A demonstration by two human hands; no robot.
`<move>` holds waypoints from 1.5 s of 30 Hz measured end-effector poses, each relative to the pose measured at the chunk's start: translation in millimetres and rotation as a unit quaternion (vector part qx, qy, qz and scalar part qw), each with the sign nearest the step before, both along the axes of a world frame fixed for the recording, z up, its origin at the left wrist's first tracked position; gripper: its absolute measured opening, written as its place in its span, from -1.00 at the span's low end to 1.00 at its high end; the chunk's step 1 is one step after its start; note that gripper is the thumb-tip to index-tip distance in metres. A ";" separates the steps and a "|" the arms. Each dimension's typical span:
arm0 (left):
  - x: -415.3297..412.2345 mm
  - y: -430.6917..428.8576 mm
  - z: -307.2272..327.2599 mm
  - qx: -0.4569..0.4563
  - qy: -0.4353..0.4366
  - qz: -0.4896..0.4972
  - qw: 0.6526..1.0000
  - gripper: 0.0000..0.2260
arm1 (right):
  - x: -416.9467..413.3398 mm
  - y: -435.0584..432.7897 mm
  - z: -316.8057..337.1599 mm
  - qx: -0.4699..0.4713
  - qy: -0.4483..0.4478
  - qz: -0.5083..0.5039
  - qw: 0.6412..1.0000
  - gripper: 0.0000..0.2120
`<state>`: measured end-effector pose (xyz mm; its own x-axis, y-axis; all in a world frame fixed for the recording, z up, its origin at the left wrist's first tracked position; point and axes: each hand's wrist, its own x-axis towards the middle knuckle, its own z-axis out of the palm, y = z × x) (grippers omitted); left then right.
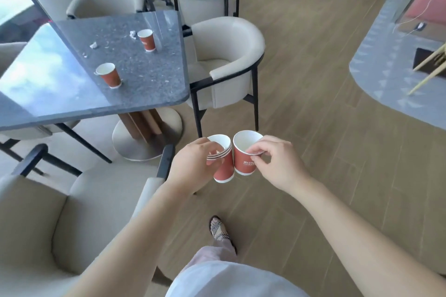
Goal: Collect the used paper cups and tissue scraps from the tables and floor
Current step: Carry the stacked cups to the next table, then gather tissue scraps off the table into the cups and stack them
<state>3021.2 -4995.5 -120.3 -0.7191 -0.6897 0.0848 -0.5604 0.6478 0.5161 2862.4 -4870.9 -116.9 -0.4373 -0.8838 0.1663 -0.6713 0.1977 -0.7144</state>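
Held, lower centre: my left hand (193, 164) gripping a nested stack of red paper cups (223, 164), my right hand (275, 164) pinching a single red paper cup (245, 157) touching beside it, mouths upward, ready for nesting.

Glossy speckled stone table (149, 84)

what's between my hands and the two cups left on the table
Both hands are full: the left hand holds a cup stack, the right hand a single cup. Otherwise nothing visible blocks the table cups.
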 end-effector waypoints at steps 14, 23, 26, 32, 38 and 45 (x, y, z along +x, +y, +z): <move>-57.7 -228.0 13.7 0.001 -0.017 0.073 0.997 -0.83 | -74.2 -255.7 10.1 0.028 0.029 0.076 0.996 -0.85; -75.9 -342.8 -16.2 0.025 -0.027 0.184 0.982 -0.74 | -106.7 -407.9 -17.2 0.065 0.027 0.183 0.981 -0.84; -90.8 -386.6 -28.8 0.031 -0.044 0.223 0.973 -0.70 | -125.0 -467.9 -25.3 0.081 0.042 0.233 0.968 -0.81; -119.4 -458.8 -47.6 0.051 -0.070 0.302 0.949 -0.75 | -164.6 -581.5 -39.8 0.111 0.083 0.321 0.937 -0.83; -141.2 -489.3 -65.6 0.089 -0.100 0.390 0.911 -0.78 | -175.0 -656.7 -55.3 0.129 0.104 0.418 0.893 -0.84; -147.5 -502.2 -78.6 0.103 -0.130 0.442 0.882 -0.80 | -166.0 -697.2 -77.5 0.126 0.129 0.479 0.859 -0.86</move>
<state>2873.6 -5497.7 -198.9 0.1296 -0.9720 -0.1962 -0.9164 -0.1930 0.3507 2696.4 -5568.2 -194.4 0.5331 -0.8399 -0.1012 -0.7424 -0.4071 -0.5321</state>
